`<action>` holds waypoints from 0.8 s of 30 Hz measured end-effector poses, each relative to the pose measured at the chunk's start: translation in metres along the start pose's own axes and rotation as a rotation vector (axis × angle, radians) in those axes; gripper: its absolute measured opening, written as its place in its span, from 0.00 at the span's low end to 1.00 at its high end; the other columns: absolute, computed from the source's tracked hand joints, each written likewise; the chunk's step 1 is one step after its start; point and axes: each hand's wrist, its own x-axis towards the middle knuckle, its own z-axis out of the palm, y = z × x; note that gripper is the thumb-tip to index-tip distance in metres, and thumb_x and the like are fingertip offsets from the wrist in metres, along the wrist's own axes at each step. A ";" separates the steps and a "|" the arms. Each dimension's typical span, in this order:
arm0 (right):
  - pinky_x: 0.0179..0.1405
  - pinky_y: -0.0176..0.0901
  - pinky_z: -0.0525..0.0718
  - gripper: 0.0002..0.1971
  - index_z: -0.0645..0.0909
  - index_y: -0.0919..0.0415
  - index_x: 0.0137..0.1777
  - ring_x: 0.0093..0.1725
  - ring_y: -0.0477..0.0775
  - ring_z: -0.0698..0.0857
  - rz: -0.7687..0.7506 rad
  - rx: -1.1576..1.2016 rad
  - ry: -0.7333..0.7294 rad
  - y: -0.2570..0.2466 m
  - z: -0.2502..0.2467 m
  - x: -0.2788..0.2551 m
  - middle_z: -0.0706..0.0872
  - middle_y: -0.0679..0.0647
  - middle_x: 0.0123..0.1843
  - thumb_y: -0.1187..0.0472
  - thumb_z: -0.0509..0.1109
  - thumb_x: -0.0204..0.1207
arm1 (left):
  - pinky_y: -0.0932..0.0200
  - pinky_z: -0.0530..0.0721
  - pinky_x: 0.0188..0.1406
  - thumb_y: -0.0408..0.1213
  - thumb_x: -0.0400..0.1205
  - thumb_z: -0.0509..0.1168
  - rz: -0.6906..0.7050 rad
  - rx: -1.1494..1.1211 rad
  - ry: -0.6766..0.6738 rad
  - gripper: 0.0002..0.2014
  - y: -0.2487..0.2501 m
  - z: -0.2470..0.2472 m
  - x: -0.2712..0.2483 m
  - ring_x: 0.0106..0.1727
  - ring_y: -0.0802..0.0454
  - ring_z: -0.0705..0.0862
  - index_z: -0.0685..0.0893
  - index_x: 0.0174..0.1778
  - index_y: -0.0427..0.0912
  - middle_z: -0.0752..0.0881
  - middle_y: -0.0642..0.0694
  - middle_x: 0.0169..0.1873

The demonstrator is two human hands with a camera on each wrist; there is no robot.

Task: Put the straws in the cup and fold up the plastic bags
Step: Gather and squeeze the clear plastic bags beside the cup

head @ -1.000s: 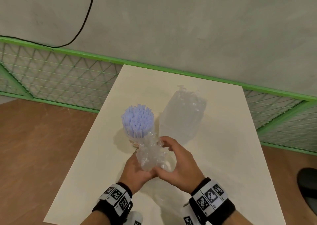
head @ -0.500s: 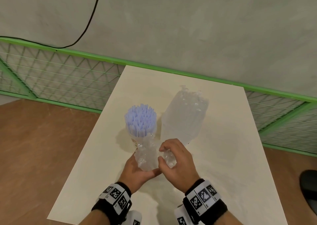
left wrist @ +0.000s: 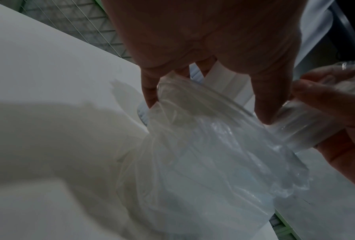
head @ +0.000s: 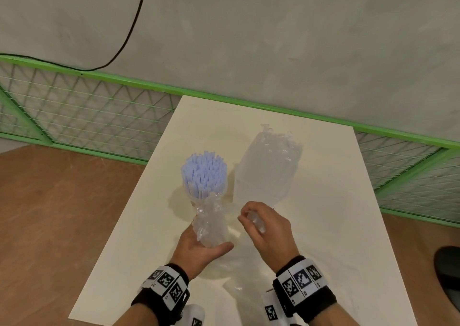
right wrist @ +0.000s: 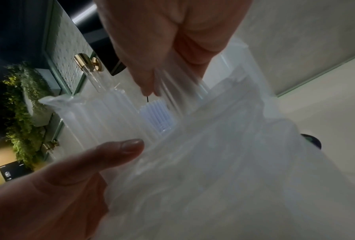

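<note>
I see my left hand [head: 199, 248] and right hand [head: 267, 228] both pinching a crumpled clear plastic bag [head: 210, 222] near the table [head: 323, 238] front edge, bare tabletop right

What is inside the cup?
A dense bundle of pale blue straws stands in the cup. The crumpled plastic bag covers most of the cup, hiding the straws' lower ends.
</note>
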 end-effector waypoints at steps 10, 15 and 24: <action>0.42 0.59 0.90 0.08 0.85 0.61 0.44 0.39 0.59 0.92 -0.062 0.281 0.538 -0.058 -0.105 0.064 0.90 0.55 0.39 0.65 0.82 0.70 | 0.78 0.81 0.37 0.30 0.66 0.83 -0.025 -0.044 -0.023 0.25 0.007 0.000 -0.002 0.43 0.66 0.89 0.84 0.57 0.44 0.92 0.52 0.44; 0.39 0.56 0.90 0.08 0.80 0.64 0.51 0.38 0.64 0.92 -0.223 0.414 0.727 -0.080 -0.158 0.096 0.85 0.64 0.42 0.68 0.77 0.76 | 0.76 0.82 0.37 0.33 0.65 0.84 -0.043 -0.025 0.001 0.26 0.008 0.000 -0.001 0.44 0.67 0.89 0.84 0.57 0.48 0.92 0.52 0.45; 0.53 0.36 0.84 0.06 0.83 0.56 0.52 0.44 0.43 0.88 -0.126 -0.037 0.319 -0.014 -0.128 0.129 0.88 0.45 0.45 0.59 0.75 0.78 | 0.77 0.82 0.36 0.32 0.65 0.84 -0.063 -0.042 0.011 0.25 0.009 0.000 -0.002 0.44 0.66 0.89 0.83 0.54 0.51 0.91 0.53 0.44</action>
